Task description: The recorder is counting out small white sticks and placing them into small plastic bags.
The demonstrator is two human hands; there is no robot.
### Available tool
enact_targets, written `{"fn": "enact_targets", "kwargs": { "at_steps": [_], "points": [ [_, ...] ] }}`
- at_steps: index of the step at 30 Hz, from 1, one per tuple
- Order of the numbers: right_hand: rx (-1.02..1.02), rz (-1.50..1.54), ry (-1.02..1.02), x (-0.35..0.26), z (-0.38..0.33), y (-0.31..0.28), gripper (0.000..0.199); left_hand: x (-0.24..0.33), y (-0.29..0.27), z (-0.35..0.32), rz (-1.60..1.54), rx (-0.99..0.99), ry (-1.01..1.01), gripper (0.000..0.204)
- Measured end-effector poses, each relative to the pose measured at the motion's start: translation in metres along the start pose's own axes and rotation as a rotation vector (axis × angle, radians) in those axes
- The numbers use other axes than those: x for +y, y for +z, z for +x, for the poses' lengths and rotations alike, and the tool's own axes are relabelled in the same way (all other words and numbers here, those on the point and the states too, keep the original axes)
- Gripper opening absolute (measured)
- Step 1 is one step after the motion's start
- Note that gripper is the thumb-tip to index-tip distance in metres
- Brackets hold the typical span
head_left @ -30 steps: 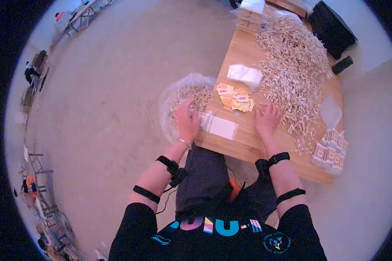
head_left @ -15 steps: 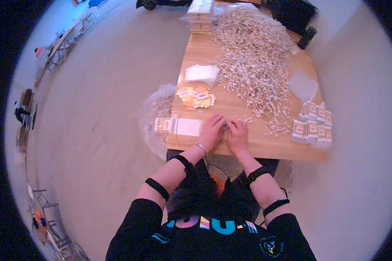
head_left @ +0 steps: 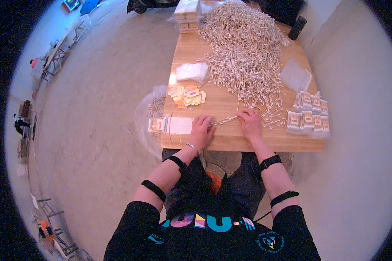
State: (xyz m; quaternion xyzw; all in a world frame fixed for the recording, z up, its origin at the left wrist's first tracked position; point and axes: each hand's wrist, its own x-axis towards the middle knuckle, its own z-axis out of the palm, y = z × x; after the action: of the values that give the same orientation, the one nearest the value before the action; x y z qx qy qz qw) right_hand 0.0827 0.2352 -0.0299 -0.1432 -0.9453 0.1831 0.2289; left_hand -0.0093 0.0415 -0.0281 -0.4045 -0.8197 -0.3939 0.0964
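Note:
A big heap of cotton swabs covers the far middle of the table, thinning out toward my right hand. Its fingers are pinched on one end of a few cotton swabs, which stretch sideways between my hands. My left hand is curled over their other end, so that end is hidden. Left of it lies a white card strip, and beyond that a filled pack of swabs at the table's left edge. Small yellow-orange printed cards lie loosely just beyond the strip.
Several packed swab bags stand in rows at the right edge, near a clear plastic sheet. A stack of white bags lies left of the heap. Wrapped boxes and a black cylinder stand farther back. A plastic sack sits beside the table.
My hands were close together; now the right has moved right and slightly farther off, and swabs show between them. The view has shifted a little.

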Motion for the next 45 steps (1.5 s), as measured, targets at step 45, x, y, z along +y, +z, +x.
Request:
{"fn": "enact_targets", "kwargs": {
  "at_steps": [45],
  "points": [
    [-0.112, 0.040, -0.002, -0.038, 0.001, 0.008, 0.028, -0.011, 0.008, 0.000, -0.088, -0.056, 0.011, 0.027]
  ]
}}
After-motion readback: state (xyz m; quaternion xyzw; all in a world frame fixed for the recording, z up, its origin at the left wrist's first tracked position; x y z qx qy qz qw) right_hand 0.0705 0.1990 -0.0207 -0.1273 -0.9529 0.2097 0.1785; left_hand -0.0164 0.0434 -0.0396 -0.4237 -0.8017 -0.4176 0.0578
